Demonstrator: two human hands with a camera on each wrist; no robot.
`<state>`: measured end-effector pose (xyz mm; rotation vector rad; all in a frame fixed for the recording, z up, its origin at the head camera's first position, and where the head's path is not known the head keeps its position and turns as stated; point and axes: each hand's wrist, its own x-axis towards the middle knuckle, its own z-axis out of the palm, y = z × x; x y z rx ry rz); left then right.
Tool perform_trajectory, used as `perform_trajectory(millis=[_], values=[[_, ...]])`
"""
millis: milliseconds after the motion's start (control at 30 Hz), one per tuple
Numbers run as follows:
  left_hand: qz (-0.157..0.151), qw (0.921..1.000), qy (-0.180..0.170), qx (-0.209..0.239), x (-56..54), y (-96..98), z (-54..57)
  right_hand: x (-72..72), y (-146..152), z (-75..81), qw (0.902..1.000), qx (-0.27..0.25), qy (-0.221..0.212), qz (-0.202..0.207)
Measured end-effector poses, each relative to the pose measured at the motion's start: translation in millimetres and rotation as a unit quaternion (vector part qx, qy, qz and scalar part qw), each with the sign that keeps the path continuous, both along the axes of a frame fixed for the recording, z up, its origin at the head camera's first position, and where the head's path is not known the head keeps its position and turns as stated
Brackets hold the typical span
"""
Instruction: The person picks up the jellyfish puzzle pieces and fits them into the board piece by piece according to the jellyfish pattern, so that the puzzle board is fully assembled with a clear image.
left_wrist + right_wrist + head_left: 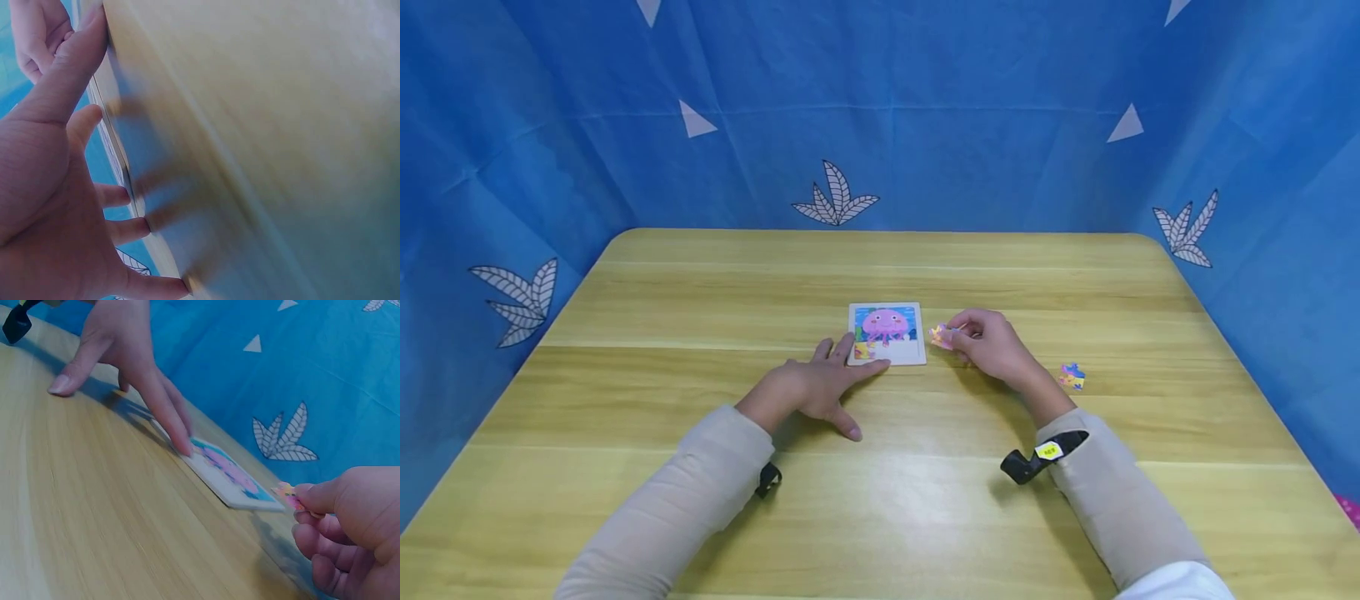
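Note:
A square white-framed jigsaw puzzle (885, 322) with a pink jellyfish lies on the table, part of its lower area showing bare white. My left hand (822, 385) is spread, its fingertips touching the puzzle's left and lower edge; the left wrist view shows its fingers (128, 230) straight against the tabletop. Just right of the puzzle, my right hand (992, 342) pinches a pink and yellow puzzle piece (940, 336) between thumb and finger, raised off the table in the right wrist view. Another puzzle piece (1072, 376), blue, yellow and pink, lies by the right forearm.
The wood-grain table (880, 517) has rounded far corners. A blue curtain (970, 108) with white triangles and leaf prints surrounds its far side and both sides. A black strap (1028, 463) hangs at the right wrist.

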<state>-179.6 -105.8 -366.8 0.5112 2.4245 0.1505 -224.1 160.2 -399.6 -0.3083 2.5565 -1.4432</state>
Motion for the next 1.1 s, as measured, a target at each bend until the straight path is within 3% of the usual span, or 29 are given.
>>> perform_trajectory(millis=[333, 667, 1100], values=[[-0.002, 1.0000, 0.000, -0.006, -1.2, -0.1, -1.2, -3.3, -30.6, 2.4, 0.9996, 0.008, -0.009, 0.025], [-0.005, 1.0000, 0.000, -0.006, -1.1, 0.1, 0.4, -7.5, -53.7, -0.2, 0.9972, 0.031, 0.020, 0.065], [-0.005, 0.9999, -0.002, -0.012, -0.9, 0.9, 2.6, -11.3, -71.1, -2.9, 0.9957, 0.049, 0.022, 0.075]])
